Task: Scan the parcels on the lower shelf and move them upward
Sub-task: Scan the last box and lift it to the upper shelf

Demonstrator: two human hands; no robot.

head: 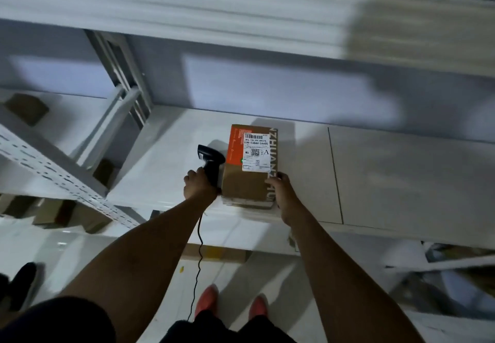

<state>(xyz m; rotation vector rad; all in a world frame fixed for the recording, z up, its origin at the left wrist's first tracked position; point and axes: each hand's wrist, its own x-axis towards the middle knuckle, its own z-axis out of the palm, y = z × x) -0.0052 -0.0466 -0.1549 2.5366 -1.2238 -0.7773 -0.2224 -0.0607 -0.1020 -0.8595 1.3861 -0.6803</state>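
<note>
One cardboard box [245,184] lies flat on the white shelf [388,179] in the head view, close to the front edge and left of a seam in the board. Its far half is orange, and a white label [255,151] with barcodes sits on top.

The left hand [199,186] is curled round the handle of a black scanner [210,158], just beside the box's left side, the scanner's head pointing away from the person. A thin cable [200,249] hangs from the scanner toward the floor.

The right hand [284,192] grips the box's near right edge, thumb on the top face and fingers down the side.

An upper shelf [187,8] runs overhead. Two red shoes [206,300] show on the floor below.
</note>
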